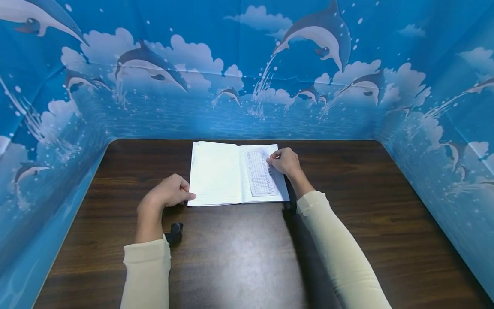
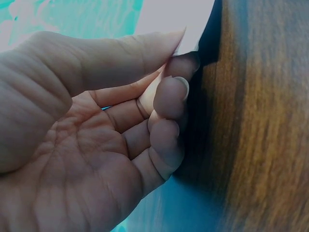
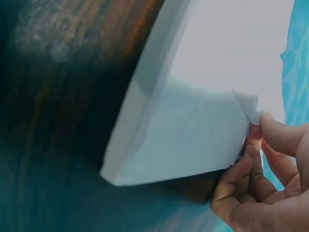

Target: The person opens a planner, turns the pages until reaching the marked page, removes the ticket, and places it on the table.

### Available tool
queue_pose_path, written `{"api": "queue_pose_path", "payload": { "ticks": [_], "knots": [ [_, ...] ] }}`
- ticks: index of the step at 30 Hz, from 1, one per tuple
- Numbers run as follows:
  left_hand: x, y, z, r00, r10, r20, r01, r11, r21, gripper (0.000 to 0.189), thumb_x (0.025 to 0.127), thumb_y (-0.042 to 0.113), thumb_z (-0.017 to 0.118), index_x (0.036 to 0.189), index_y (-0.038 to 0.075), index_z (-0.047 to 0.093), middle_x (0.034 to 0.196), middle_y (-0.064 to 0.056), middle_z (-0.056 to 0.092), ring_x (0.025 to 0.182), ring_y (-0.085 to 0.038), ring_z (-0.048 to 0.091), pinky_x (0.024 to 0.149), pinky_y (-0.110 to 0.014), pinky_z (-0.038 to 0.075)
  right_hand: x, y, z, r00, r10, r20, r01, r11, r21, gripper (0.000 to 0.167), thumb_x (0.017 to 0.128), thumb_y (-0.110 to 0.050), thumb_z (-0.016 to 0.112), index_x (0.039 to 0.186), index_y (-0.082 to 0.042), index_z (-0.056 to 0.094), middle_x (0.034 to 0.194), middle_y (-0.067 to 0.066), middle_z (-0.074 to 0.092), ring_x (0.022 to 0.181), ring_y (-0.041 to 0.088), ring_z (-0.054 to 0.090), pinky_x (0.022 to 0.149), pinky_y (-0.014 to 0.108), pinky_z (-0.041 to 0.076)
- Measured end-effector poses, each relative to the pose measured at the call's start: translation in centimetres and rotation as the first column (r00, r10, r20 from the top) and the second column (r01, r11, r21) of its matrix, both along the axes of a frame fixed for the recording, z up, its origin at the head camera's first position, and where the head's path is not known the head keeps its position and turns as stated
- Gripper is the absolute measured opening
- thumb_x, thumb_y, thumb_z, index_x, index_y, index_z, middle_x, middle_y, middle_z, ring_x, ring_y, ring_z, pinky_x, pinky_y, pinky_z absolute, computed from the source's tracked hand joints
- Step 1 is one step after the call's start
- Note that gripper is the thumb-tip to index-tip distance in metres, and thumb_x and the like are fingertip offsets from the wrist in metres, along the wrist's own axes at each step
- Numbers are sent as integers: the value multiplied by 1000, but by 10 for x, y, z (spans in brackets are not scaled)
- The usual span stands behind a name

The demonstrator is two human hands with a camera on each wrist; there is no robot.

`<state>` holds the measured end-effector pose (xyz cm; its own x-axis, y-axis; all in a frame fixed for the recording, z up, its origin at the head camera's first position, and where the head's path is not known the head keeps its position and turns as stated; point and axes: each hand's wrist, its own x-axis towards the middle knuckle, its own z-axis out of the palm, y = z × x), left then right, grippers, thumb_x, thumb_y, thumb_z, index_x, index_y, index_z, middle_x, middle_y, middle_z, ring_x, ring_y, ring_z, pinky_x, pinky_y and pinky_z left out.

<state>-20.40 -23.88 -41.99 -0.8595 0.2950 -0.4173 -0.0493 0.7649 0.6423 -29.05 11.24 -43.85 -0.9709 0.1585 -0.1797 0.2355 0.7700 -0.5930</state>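
An open notebook (image 1: 216, 174) with lined white pages lies on the table. On its right page rests a slip of paper (image 1: 258, 174) printed with a grid table. My left hand (image 1: 167, 192) pinches the notebook's near left corner between thumb and forefinger. The left wrist view shows that white corner (image 2: 190, 36) under the thumb, with the other fingers curled below. Over the right page, my right hand (image 1: 286, 162) pinches the slip's right edge. In the right wrist view, a bent paper edge (image 3: 248, 104) sits between thumb and forefinger; print there is too washed out to read.
The dark wood-grain table (image 1: 239, 253) carries the notebook near its far edge. A blue curtain (image 1: 185, 116) printed with dolphins encloses the back and both sides. A black device (image 1: 175, 233) is at the left wrist, and a dark one (image 1: 289, 204) shows beside the right wrist.
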Motion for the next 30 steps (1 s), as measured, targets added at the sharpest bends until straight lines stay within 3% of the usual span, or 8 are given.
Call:
{"api": "queue_pose_path", "payload": {
  "ticks": [8, 16, 24, 30],
  "knots": [
    [2, 1, 0, 1000, 9, -7, -9, 1000, -5, 40, 103, 18, 71, 66, 10, 59, 60, 2, 42, 60, -16, 43, 60, -31, 38, 0, 1, 1, 1000, -3, 15, 4, 999, -39, 18, 103, -20, 72, 105, -4, 80, 117, 14, 69, 100, 26, 58, 78, 33, 45],
    [3, 1, -3, 1000, 4, -15, -4, 1000, 11, 42, 103, 17, 70, 64, 11, 56, 59, 3, 40, 58, -16, 42, 59, -31, 39, 0, 7, 2, 997, -32, 70, 42, 989, -145, 25, 106, -19, 68, 121, -1, 76, 128, 17, 66, 100, 26, 59, 79, 33, 48],
    [3, 0, -4, 1000, 11, -13, -11, 1000, 10, 41, 103, 17, 71, 64, 11, 56, 59, 3, 40, 58, -16, 42, 60, -31, 38, -6, 25, 17, 990, -50, 134, 84, 962, -261, 28, 109, -21, 64, 128, -1, 72, 127, 16, 66, 104, 29, 63, 98, 44, 57],
    [2, -1, -2, 1000, 6, -11, -6, 1000, 9, 42, 103, 18, 70, 65, 11, 55, 59, 3, 40, 59, -16, 42, 60, -31, 38, -6, 47, 28, 989, -56, 134, 93, 954, -286, 26, 110, -21, 62, 122, 0, 71, 123, 16, 66, 94, 26, 59, 91, 42, 55]
  ]
}}
